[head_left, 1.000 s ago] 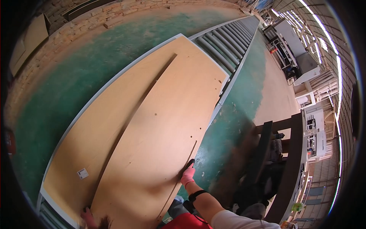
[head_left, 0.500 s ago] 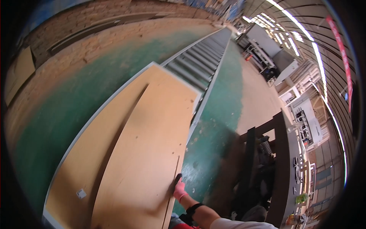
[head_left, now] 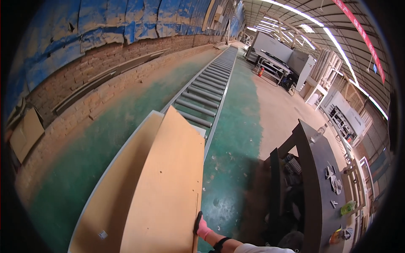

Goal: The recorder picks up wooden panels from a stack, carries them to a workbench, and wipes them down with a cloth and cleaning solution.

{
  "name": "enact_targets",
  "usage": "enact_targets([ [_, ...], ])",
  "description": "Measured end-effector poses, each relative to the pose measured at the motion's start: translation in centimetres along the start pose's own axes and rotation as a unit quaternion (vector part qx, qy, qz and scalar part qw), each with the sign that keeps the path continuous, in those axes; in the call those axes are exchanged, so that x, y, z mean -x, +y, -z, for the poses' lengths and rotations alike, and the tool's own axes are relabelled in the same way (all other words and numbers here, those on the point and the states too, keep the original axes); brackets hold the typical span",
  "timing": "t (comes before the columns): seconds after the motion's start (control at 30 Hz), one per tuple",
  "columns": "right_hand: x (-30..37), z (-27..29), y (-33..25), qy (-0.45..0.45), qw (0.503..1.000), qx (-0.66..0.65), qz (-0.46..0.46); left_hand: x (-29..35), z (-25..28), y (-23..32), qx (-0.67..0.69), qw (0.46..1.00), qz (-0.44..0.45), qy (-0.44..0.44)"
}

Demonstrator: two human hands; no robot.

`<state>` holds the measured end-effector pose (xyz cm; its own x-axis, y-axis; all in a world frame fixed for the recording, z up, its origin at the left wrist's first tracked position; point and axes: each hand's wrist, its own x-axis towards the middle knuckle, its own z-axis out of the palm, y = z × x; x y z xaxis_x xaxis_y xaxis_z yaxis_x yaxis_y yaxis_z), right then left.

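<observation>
A long light-wood panel [head_left: 166, 177] with small drilled holes stands tilted over a second light-wood panel [head_left: 114, 198], its left side raised higher. My right hand [head_left: 203, 227], in a pink glove with dark fingers, is closed on the right edge of the upper panel, near a narrow slot in it. The fingers below that edge are hidden. On the lower panel sits a small white label [head_left: 103, 234], and its far end meets the roller conveyor [head_left: 206, 88]. My left hand is out of view.
A dark workbench [head_left: 314, 168] stands to the right, with a plastic bottle [head_left: 319, 133] and small tools on top. Beyond it are white machines [head_left: 274, 46] and a red fire extinguisher [head_left: 260, 71]. A brick wall [head_left: 105, 63] runs along the left; the floor [head_left: 234, 177] is green.
The upper panel has tipped further up from the lower one, and its far end stands out more. My right hand still holds its edge. The view has swung upward, showing more wall and conveyor.
</observation>
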<state>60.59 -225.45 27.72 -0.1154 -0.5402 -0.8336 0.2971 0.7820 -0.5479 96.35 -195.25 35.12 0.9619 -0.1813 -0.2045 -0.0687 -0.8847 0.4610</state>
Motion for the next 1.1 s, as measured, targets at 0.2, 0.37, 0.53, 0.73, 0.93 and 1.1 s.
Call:
enact_targets([
  [0.2,16.0,1.8,-7.8,-0.177,0.975,-0.097,0.096,-0.5,9.6,3.1,0.008,0.997,-0.047,0.065],
  [0.37,22.4,6.6,-10.5,-0.25,0.917,-0.158,0.267,-0.3,14.7,6.9,0.02,0.988,-0.133,0.078],
  [0.53,30.7,12.3,-10.7,-0.221,0.879,-0.361,0.222,-1.4,18.5,11.8,-0.004,0.955,-0.296,0.033],
  [0.73,42.1,21.4,-4.0,-0.111,0.854,-0.441,0.253,1.0,19.3,19.1,-0.05,0.856,-0.512,-0.058],
  [0.93,51.1,31.9,3.0,-0.04,0.784,-0.519,0.338,8.4,19.9,22.6,-0.047,0.765,-0.636,-0.094],
  [1.1,56.2,40.3,9.6,-0.066,0.716,-0.587,0.372,15.1,21.9,22.1,-0.033,0.712,-0.694,-0.103],
])
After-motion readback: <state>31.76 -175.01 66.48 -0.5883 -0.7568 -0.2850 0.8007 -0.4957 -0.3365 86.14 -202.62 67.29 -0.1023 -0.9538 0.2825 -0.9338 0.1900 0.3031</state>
